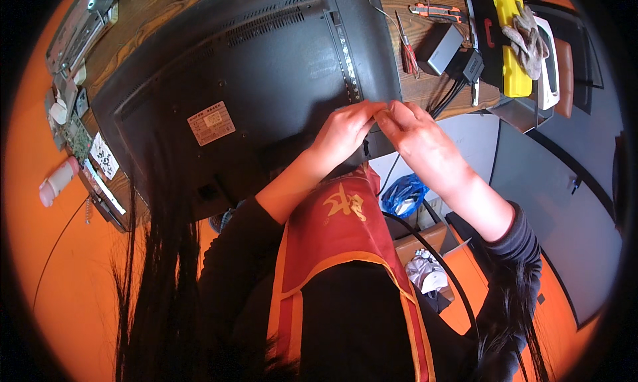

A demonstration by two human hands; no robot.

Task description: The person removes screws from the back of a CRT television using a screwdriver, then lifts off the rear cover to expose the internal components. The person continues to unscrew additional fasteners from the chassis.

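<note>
A black flat-screen television [279, 83] lies with its back upwards on the wooden table [129, 23]. Its back bears vent slots, a white printed label [211, 123] and a strip of connector ports [349, 65] near the right side. Over the lower right corner, by the end of that strip, my left hand [344, 130] and my right hand [411, 127] meet at the fingertips. Thumbs and fingers are pinched together there. Whether anything small sits between them is hidden.
Right of the television lie a red-handled screwdriver [408, 55], an orange utility knife [436, 13], a dark box [439, 49] and a black adapter [467, 65] with cables. Beyond are a yellow case [516, 73] and grey gloves [528, 43]. Circuit boards [77, 137] and screws on paper [103, 155] lie left.
</note>
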